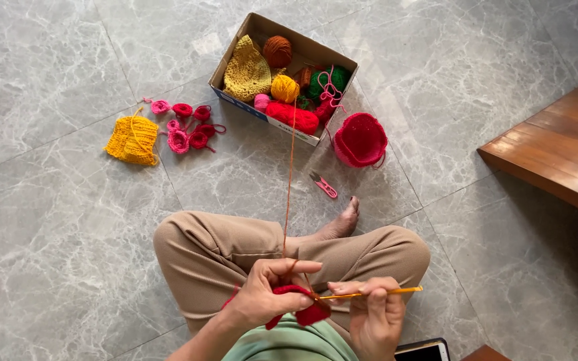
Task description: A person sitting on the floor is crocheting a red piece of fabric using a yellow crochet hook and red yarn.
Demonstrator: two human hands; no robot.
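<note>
I sit cross-legged on a marble floor. My left hand [269, 291] pinches a small red crochet piece [302, 309], with a red yarn strand [289, 180] running over its fingers up to the cardboard box [235, 57]. My right hand [374, 317] holds an orange crochet hook [376, 292], its tip at the red piece. The box holds several yarn balls in orange, yellow, green, pink and red, plus a yellow crochet piece [247, 70].
A red crochet bowl [360, 139] lies right of the box. Pink snips [324, 185] rest near my foot. A yellow crochet piece [132, 140] and several small pink and red flowers [187, 126] lie left. A wooden bench [556, 150] stands right. A phone [424, 350] sits by my knee.
</note>
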